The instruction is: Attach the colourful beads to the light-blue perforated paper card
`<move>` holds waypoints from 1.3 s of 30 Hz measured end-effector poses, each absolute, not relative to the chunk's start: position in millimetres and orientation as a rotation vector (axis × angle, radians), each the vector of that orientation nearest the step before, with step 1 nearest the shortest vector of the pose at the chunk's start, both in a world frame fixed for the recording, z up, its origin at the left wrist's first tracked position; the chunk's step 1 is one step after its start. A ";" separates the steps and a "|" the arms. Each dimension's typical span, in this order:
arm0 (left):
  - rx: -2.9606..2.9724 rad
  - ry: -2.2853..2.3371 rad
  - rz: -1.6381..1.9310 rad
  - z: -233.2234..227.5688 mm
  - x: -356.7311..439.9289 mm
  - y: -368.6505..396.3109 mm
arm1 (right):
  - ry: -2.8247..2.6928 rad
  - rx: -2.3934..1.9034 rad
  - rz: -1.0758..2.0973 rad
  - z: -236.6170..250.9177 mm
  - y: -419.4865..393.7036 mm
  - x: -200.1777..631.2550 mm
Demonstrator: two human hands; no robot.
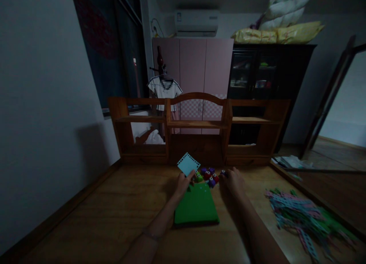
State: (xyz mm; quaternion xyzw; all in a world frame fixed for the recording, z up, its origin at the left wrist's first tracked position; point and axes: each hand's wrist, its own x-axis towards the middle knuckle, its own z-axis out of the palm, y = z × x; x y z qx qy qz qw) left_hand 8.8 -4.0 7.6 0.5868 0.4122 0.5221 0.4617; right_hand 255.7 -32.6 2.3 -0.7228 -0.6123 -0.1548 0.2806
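Note:
My left hand [183, 183] pinches a light blue square sheet [188, 164] with small holes along its edges, tilted up on one corner. Beneath that hand lies a green square block or box [196, 206] with a few small pale marks near its far edge. Beyond it sits a cluster of small red [207, 175], purple [211, 182] and green pieces [198, 177] with white round tops. At the cluster's right side, my right hand [233, 181] has its fingers closed at a small dark purple piece [223, 173], partly hidden by the fingertips.
A tangled heap of pink, blue and green perforated strips [303, 214] lies at the table's right. A wooden shelf unit [197, 123] stands along the wooden table's [120, 206] far edge. The wall [57, 142] borders the left side. The room is dim.

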 end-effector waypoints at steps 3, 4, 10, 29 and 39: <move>1.374 0.895 1.260 11.7 10.3 -5.8 | -1.625 -1.932 -0.411 3.9 -33.0 251.2; 1.371 0.874 1.253 12.0 10.5 -5.9 | -1.625 -1.925 -0.411 5.5 -33.9 249.4; 1.433 0.862 1.245 10.3 9.4 -6.4 | -1.453 -1.729 -0.272 23.4 -37.5 243.4; 1.350 0.873 1.309 15.5 12.4 -7.4 | -0.960 -0.686 1.198 28.4 -29.8 201.0; 1.457 0.859 1.186 17.7 11.9 -7.8 | -1.136 -0.805 1.183 39.1 -50.6 175.4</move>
